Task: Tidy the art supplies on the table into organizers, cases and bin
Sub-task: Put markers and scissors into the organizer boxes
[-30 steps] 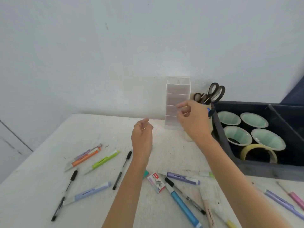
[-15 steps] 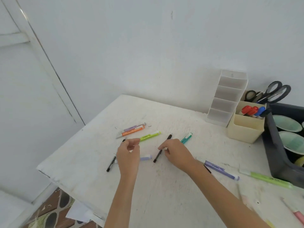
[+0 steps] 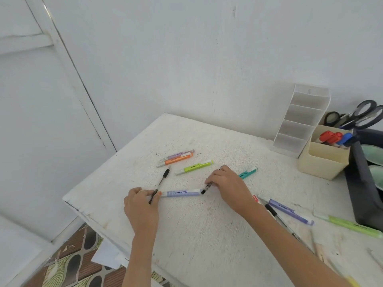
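My left hand (image 3: 143,206) pinches the lower end of a thin black pen (image 3: 162,180) that lies on the white table (image 3: 196,235). My right hand (image 3: 224,183) grips a second black pen (image 3: 206,188), whose ends stick out past my fingers. A pale lilac highlighter (image 3: 181,192) lies flat between both hands. Beyond it lie a yellow-green highlighter (image 3: 194,167), an orange highlighter (image 3: 176,159) beside a lilac one (image 3: 180,154), and a teal highlighter (image 3: 248,171) partly behind my right hand.
At the back right stand a white tiered organizer (image 3: 300,121), a cream holder (image 3: 323,160) with red and blue markers and black scissors (image 3: 360,117), and a dark bin (image 3: 362,183) with tape rolls. More pens lie at the right (image 3: 290,212). The table's left edge drops to a patterned floor.
My view swung left and down from the organizers. Both hands came down from near the organizer to the table; the left took hold of one black pen, the right another.
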`<state>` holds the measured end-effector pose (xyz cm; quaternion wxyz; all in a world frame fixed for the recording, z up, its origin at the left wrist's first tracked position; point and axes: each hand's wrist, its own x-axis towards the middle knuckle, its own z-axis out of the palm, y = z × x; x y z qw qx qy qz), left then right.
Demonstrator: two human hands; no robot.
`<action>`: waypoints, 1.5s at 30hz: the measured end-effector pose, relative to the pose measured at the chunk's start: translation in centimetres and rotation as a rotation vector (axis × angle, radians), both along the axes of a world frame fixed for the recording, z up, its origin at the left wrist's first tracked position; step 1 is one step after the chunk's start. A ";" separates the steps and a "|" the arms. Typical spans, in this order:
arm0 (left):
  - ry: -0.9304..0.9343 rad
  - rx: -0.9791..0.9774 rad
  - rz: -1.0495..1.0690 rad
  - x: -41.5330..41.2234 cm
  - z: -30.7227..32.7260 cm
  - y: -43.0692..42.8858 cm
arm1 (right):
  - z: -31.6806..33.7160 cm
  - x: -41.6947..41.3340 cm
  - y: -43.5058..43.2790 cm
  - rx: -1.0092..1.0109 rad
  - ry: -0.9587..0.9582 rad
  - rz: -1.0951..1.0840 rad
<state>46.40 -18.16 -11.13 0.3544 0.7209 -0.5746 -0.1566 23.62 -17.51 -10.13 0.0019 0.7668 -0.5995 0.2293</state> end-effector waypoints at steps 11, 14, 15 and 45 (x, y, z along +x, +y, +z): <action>0.137 -0.125 -0.012 -1.2 0.8 -0.6 | 1.6 -0.6 1.7 -0.113 -0.244 0.001; 0.301 -0.196 -0.081 -3.0 3.4 -0.8 | 3.0 -1.4 2.4 -0.189 -0.368 -0.072; 0.338 -0.232 -0.122 -4.0 4.3 -0.8 | 3.7 -1.8 2.7 -0.220 -0.424 -0.108; 0.471 -0.327 -1.042 -35.5 10.3 0.5 | 7.1 -23.1 9.0 -0.299 -0.594 -0.923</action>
